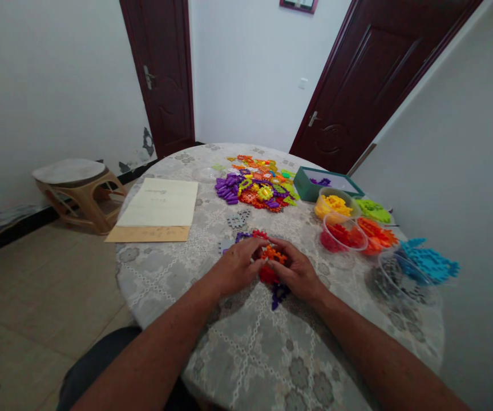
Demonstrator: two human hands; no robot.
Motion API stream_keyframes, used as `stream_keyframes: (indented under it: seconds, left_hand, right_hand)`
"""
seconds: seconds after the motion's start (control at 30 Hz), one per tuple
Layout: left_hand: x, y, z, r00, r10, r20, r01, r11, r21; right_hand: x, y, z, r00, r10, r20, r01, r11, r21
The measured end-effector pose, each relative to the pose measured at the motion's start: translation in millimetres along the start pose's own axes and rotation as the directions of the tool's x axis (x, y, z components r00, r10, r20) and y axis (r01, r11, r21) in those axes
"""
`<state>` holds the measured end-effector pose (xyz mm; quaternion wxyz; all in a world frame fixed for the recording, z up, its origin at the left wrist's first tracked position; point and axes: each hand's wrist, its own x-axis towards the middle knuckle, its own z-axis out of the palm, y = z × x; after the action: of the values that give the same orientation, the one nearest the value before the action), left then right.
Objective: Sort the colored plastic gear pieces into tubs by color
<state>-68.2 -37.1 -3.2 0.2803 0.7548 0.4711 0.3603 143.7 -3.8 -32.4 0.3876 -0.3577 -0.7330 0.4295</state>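
Observation:
Between my two hands are interlocking plastic pieces. My left hand (243, 264) curls its fingers around the left side of an orange toothed piece (274, 254). From the other side my right hand (296, 269) grips it, thumb and fingers bent. Red pieces (267, 275) show just below the orange one, seemingly joined to it. A dark purple piece (279, 295) sticks out beneath my right hand. Behind my left hand lie a purple piece (242, 236), a red piece (259, 234) and a grey piece (225, 246), partly hidden by the fingers.
Beyond my hands lie small grey pieces (238, 219) and a mixed colourful heap (259, 185). Clear tubs with yellow (335, 205), red (341, 236), orange (377, 235) and blue pieces (430, 262) stand at right, near a green box (306, 185). Paper (158, 201) lies left; a stool (79, 191) stands beyond the table.

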Motion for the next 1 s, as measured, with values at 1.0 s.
stream_keyframes:
  seconds: [1.0]
  left_hand:
    - [15,-3,-23.1,0.786,-0.594,-0.175,0.225,0.538,-0.812]
  right_hand:
    - [-5,-28,-21,0.966,0.005,0.258,0.173,0.729,-0.662]
